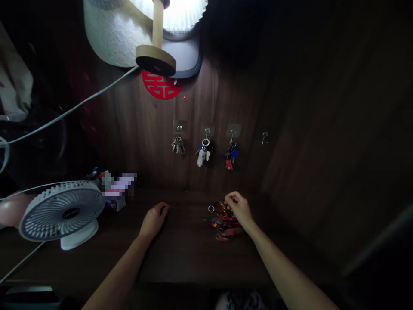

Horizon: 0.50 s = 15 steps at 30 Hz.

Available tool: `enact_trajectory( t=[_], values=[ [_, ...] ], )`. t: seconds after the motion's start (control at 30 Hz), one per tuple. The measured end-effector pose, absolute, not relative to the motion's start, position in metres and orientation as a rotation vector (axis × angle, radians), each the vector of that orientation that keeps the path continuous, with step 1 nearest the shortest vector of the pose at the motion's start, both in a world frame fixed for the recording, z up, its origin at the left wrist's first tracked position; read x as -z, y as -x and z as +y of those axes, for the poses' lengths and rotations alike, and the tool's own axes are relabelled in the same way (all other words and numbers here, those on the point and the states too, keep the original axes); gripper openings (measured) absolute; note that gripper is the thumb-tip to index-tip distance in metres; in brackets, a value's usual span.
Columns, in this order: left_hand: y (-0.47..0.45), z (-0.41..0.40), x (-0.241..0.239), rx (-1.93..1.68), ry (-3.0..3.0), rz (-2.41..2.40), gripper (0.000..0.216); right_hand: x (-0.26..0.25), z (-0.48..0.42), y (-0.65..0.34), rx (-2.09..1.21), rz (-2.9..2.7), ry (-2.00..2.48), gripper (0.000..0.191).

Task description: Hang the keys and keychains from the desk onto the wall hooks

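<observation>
On the dark wooden shelf, my right hand [239, 207] pinches part of a red, yellow and black patterned lanyard [223, 210]; the exact spot of contact is hard to see. Below it the cord lies in a small heap with a metal ring [211, 209], some keys [211, 221] and a reddish-brown strap [229, 233]. My left hand [154, 220] rests on the shelf to the left, fingers curled in, and nothing shows in it.
Three key bunches hang from wall hooks: a left one [178, 146], a middle one [203, 155] and a right one [230, 155]. A bare hook [265, 137] is farther right. A white fan [64, 213] stands left. Above hang a lit lamp [158, 26], caps [109, 34] and a red paper-cut [163, 87].
</observation>
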State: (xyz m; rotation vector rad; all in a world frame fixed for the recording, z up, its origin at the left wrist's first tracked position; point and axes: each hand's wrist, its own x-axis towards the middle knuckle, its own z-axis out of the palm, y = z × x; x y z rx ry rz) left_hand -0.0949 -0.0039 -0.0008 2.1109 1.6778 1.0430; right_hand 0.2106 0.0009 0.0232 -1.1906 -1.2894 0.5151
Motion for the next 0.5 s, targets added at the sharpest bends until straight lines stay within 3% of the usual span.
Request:
enact_trajectory(
  t=[0.23, 0.5],
  values=[
    [0.092, -0.008, 0.0, -0.995, -2.195, 1.702, 0.026, 0.012, -0.011, -0.252, -0.187, -1.297, 1.367, 0.021],
    [0.085, -0.011, 0.002, -0.978, -2.428, 1.586, 0.025, 0.025, -0.017, -0.249, -0.095, -1.359, 1.447, 0.021]
  ],
)
